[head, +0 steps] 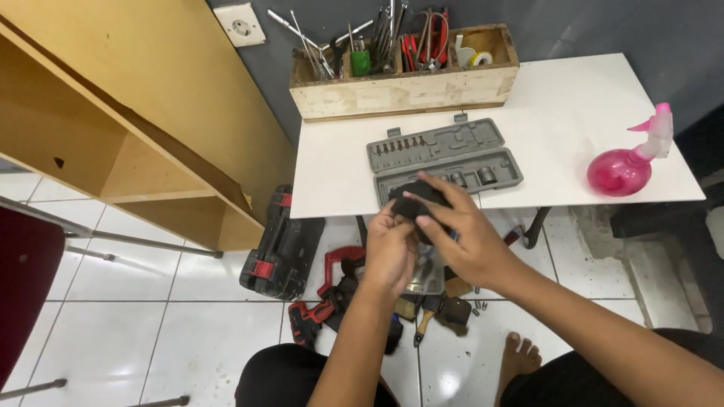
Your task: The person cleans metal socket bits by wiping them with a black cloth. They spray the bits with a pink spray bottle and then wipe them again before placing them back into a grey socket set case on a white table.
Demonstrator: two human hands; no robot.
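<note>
Where the two hands meet over the near edge of the white table (573, 113), most of the small black object (416, 202) they hold is covered, so its kind cannot be made out. Left hand (391, 252) closes its fingers around that object from below and the left; right hand (461, 235) curls over it from the right, fingertips pressed on its top. Both grips are closed on the one black object, which sits just in front of the table's near edge.

Just beyond the hands, on the table, lies one grey tool case (445, 160), opened flat. Its near-left part is hidden by the hands. A row of small bits shows in its far half and about three sockets in its near half; the exact count is hard to tell.

At the table's far edge stands one long wooden toolbox (403, 90) crowded with metal tools too tangled to count. At the table's right end stands one pink spray bottle (630, 162).

Below the table, on the tiled floor, sits one black case with red latches (280, 245), left of the hands. A heap of red and black tools (339, 290) lies under the forearms, partly hidden. One bare foot (519, 356) shows near the bottom, along with a few small screws beside it.

Left of the table, a wooden shelf unit (136, 136) is cut off by the frame.
</note>
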